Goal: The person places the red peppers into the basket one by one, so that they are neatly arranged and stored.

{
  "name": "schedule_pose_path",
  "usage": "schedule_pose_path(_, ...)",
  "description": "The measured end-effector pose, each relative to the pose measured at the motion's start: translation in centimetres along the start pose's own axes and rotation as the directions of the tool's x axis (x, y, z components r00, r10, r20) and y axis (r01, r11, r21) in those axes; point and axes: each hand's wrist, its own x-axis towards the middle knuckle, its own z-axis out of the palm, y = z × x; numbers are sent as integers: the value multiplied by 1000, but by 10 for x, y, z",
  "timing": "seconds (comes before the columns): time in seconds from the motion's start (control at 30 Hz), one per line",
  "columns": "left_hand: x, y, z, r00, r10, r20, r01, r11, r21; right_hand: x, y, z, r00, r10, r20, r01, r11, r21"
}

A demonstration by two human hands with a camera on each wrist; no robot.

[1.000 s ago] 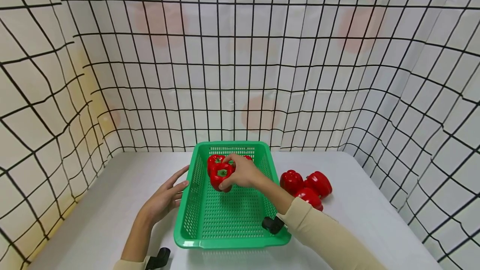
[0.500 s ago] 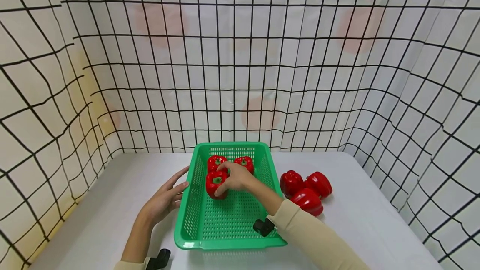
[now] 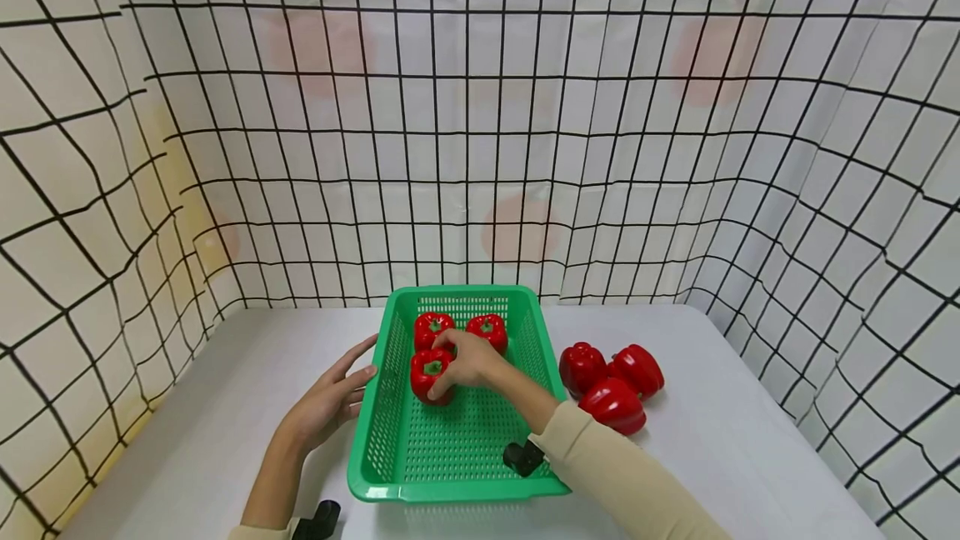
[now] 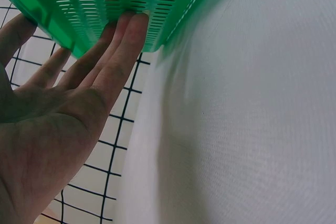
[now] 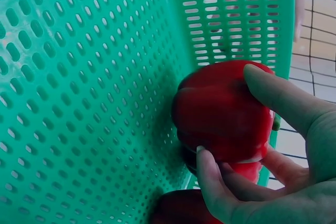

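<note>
My right hand [image 3: 471, 361] holds a glossy red bell pepper [image 3: 427, 375] low inside the green basket [image 3: 450, 492], near its left wall. In the right wrist view the thumb lies on one side of the pepper [image 5: 223, 111] and the fingers on the other, with its green stem just showing. Two more red bell peppers stand behind it: one at the back left [image 3: 431, 325], one at the back right [image 3: 491, 328]. Outside, my left hand [image 3: 322, 407] rests straight fingertips against the basket's left side, as the left wrist view also shows.
Right of the basket, three red bell peppers lie in a cluster on the white table [image 3: 720, 457]: one at left [image 3: 582, 367], one at right [image 3: 639, 370], one in front [image 3: 615, 407]. Black-grid netting [image 3: 468, 132] over white sheeting surrounds the table's back and sides.
My right hand has lowered the pepper toward the basket floor, moving slightly left and nearer to me. The back-right pepper has come into fuller view. My left hand has stayed in place.
</note>
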Motion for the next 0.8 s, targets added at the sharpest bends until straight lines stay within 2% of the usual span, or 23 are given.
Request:
schedule_pose_path(0.37,0,-1,-1,1000,3,-3,-3,1000,6,2,5,8,1000,16,3,-16,1000,-20)
schedule_pose_path(0.8,0,0,-1,1000,-5,-1,5,1000,15,0,7,8,1000,9,0,-9,1000,-8)
